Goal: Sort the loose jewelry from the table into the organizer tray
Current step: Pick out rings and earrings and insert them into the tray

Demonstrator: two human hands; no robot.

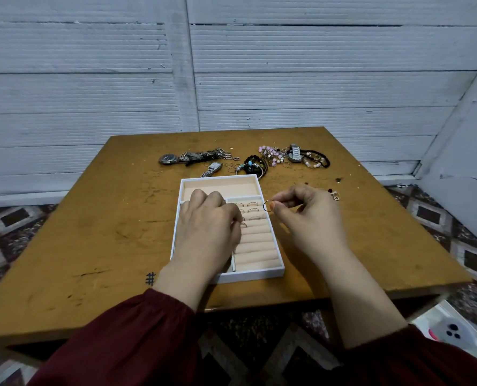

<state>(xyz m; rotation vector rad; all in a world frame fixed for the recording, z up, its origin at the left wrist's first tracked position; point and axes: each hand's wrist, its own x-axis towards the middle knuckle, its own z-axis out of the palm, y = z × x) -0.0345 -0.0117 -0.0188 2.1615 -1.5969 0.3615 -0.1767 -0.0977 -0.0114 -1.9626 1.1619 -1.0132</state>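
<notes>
A white organizer tray point(280, 270) with a peach lining sits mid-table; several thin rings stand in its ring rolls point(252, 210). My left hand point(209, 227) lies over the tray's left half with fingers curled down onto the rolls, touching a ring there; what it covers is hidden. My right hand point(306, 215) hovers at the tray's right edge and pinches a thin ring point(268, 205) between thumb and forefinger. Loose jewelry lies behind the tray: watches point(170, 158), a chain point(215, 155), bead bracelets point(252, 167), pink beads point(272, 154).
The brown wooden table point(106, 218) has small loose rings point(229, 164) behind the tray and a tiny charm point(335, 195) by my right hand. A white panelled wall stands behind. A phone in a container point(451, 332) lies on the floor at right.
</notes>
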